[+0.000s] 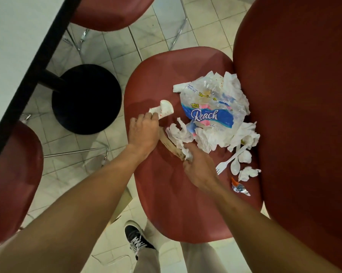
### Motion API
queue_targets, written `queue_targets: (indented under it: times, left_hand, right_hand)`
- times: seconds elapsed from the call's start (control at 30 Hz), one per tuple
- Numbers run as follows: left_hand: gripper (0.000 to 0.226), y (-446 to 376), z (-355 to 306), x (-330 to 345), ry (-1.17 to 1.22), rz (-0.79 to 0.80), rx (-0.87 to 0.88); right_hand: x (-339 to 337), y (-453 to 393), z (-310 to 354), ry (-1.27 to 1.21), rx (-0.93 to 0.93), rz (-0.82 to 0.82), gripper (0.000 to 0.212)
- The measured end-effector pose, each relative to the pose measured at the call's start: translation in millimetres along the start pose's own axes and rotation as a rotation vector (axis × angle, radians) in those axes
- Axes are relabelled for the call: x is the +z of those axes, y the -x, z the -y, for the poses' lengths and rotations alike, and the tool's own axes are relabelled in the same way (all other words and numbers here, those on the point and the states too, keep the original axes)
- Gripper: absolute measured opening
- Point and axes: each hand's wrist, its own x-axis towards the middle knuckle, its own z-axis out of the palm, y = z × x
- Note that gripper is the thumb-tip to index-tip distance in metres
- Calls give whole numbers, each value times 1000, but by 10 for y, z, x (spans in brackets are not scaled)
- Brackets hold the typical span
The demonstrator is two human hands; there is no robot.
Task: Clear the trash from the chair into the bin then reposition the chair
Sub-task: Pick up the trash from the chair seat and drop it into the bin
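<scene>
While left hand point(144, 133) pinches a crumpled paper cup point(163, 110), right hand point(198, 167) grabs wrinkly tissue point(181, 137) on the glossy red chair point(166, 194).

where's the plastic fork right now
In the head view the white plastic fork lies on the red chair seat, right of the right hand, beside the white spoon and below the crumpled tissues.

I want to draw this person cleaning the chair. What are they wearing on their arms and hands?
Nothing at all. The left hand and right hand are bare, with no gloves, rings, watch or bracelets showing. Both forearms are bare too, with no sleeves in view up to the picture's edge. Lower down you can see light beige trousers and a black shoe with white laces.
</scene>
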Motion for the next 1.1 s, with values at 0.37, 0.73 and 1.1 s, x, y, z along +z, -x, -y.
queue_targets:
  times: [0.37,0.73,1.1]
  left_hand:
    - [28,1150,70,-669,362,-67,-280]
    - [28,2605,743,-1029,437,40,-545]
    - [24,3933,1583,-1078,581,-40,-717]
  right_hand:
    - [-200,741,463,-10,28,-90,32]
    - [206,1786,1022,50,-32,-100,16]
    - [1172,2568,1692,160,-201,17,29]
